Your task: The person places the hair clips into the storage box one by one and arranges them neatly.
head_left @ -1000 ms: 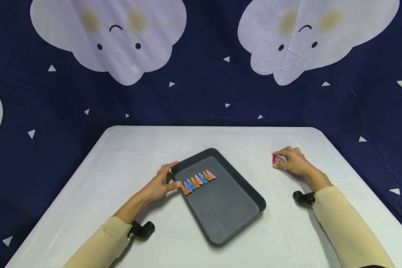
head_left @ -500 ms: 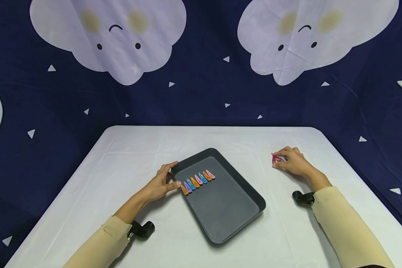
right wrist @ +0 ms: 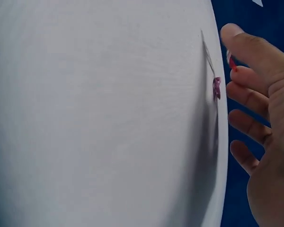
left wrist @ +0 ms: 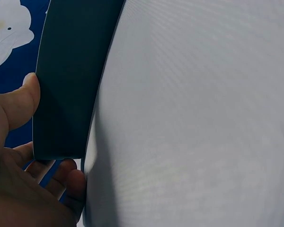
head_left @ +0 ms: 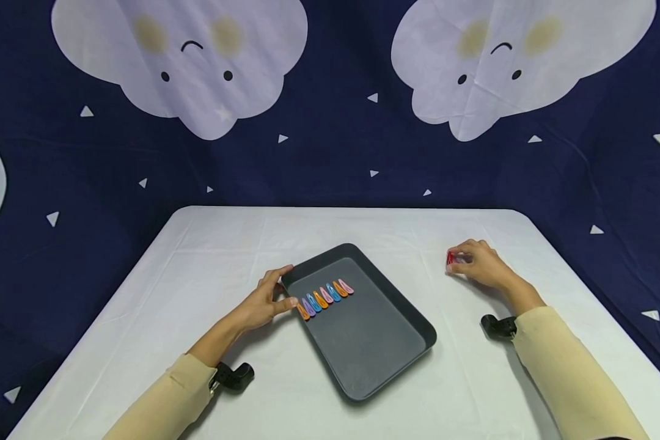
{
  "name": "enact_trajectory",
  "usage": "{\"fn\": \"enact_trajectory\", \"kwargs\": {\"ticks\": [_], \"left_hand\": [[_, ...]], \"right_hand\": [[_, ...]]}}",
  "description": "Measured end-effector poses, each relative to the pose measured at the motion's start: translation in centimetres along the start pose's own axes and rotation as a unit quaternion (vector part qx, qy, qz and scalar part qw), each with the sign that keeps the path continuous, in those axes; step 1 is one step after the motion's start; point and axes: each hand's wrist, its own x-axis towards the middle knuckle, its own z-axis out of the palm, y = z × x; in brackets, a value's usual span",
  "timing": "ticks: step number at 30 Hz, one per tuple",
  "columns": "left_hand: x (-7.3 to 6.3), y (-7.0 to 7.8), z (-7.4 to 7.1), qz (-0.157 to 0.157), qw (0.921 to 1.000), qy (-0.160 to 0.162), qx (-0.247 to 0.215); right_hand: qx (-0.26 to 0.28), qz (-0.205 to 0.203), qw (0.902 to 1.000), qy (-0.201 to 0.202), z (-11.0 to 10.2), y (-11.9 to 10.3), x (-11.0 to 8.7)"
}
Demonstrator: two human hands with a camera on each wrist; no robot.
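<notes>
A dark grey baking tray (head_left: 363, 330) lies at an angle on the white table. Across its far left part runs a slanting row of several hair clips (head_left: 326, 295) in orange, purple, blue and pink. My left hand (head_left: 263, 299) grips the tray's left corner; the left wrist view has the thumb (left wrist: 32, 92) against the rim and curled fingers below. At the right, my right hand (head_left: 484, 264) pinches a small red object (right wrist: 232, 63) between thumb and forefinger, its kind mostly hidden. Close by in the right wrist view, a small purplish-pink object (right wrist: 217, 88) rests beside a thin transparent edge.
The table (head_left: 225, 238) wears a white cloth and has rounded far corners. Behind it hangs a dark blue curtain (head_left: 330, 159) with white clouds and triangles. Black wrist cameras (head_left: 234, 377) sit on both wrists, near beige sleeves.
The red object at my right fingertips has turned slightly, and less pink shows. My left hand, the tray and the row of hair clips stay where they were.
</notes>
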Motion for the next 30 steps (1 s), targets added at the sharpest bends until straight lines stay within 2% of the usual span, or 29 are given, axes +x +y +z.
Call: {"fn": "enact_trajectory", "kwargs": {"ticks": [8,15,22,30], "left_hand": [[0.1,0.0,0.0,-0.002,1.0,-0.001,0.001],[0.1,-0.1,0.0,-0.003,1.0,-0.004,0.001],[0.1,0.0,0.0,-0.004,1.0,-0.004,0.002],[0.1,0.0,0.0,-0.005,1.0,0.0,0.005]], "right_hand": [[0.022,-0.037,0.9991,0.004,-0.9,-2.5,0.7],[0.032,-0.09,0.9953,0.018,-1.5,-5.7,1.4],[0.067,-0.108,0.9919,0.01,-1.8,-8.5,1.9],[0.081,-0.137,0.9872,0.001,-1.7,-11.8,2.3]]}}
